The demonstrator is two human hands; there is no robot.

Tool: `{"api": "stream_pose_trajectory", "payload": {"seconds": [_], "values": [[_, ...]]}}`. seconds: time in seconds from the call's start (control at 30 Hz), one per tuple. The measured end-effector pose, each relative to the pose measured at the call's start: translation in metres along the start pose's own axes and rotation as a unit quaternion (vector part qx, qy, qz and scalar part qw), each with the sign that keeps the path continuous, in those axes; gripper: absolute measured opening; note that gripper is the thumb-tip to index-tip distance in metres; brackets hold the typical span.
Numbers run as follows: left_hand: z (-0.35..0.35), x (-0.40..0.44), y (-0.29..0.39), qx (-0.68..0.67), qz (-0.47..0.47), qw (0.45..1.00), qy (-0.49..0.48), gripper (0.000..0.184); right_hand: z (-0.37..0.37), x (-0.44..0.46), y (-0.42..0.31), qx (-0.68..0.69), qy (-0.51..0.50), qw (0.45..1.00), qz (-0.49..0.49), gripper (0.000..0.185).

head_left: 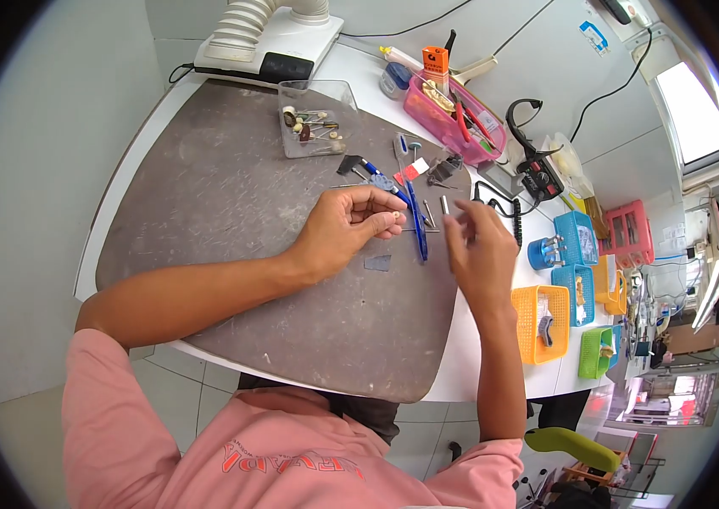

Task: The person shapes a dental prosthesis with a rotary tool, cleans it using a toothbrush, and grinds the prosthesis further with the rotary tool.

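The brown-topped counter [207, 212] carries a pink basket [453, 119] of tools; nearer, the left hand [330, 233] pinches while the right hand [485, 254] curls loosely, maybe gripping the short metal rod [444, 204], I can't tell; smallest, the pale piece [397, 215] sits in the left fingertips, picked up, not set down, seemingly mid-work

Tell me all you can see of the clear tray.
The clear tray is shallow, squarish with rounded corners, and looks like plastic. Open on top, it lies flat on the brown worktop, just in front of the white machine. Loosely inside are bits with thin metal shanks and cream or dark heads. Neither the left hand nor the right hand touches it.
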State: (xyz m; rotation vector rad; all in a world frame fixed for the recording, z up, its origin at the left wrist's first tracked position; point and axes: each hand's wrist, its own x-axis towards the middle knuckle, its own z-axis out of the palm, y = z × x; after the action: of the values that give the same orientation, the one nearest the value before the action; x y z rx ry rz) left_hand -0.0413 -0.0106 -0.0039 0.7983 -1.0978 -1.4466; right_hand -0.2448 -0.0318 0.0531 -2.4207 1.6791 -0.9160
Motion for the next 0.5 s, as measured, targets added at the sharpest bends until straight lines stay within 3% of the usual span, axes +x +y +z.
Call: {"api": "stream_pose_trajectory", "payload": {"seconds": [0.2,0.33,0.5], "values": [[-0.001,0.0,0.003,-0.023,-0.002,1.0,0.01,0.019,0.037,0.021,-0.012,-0.008,-0.087,0.994,-0.063,0.024],[-0.001,0.0,0.001,-0.024,-0.004,1.0,0.016,0.018,0.035,0.02,-0.011,-0.022,-0.091,0.993,-0.065,0.025],[0.0,-0.001,0.008,-0.031,-0.019,0.999,0.025,0.018,0.011,0.006,-0.008,0.071,-0.033,0.995,-0.057,0.022]]}}
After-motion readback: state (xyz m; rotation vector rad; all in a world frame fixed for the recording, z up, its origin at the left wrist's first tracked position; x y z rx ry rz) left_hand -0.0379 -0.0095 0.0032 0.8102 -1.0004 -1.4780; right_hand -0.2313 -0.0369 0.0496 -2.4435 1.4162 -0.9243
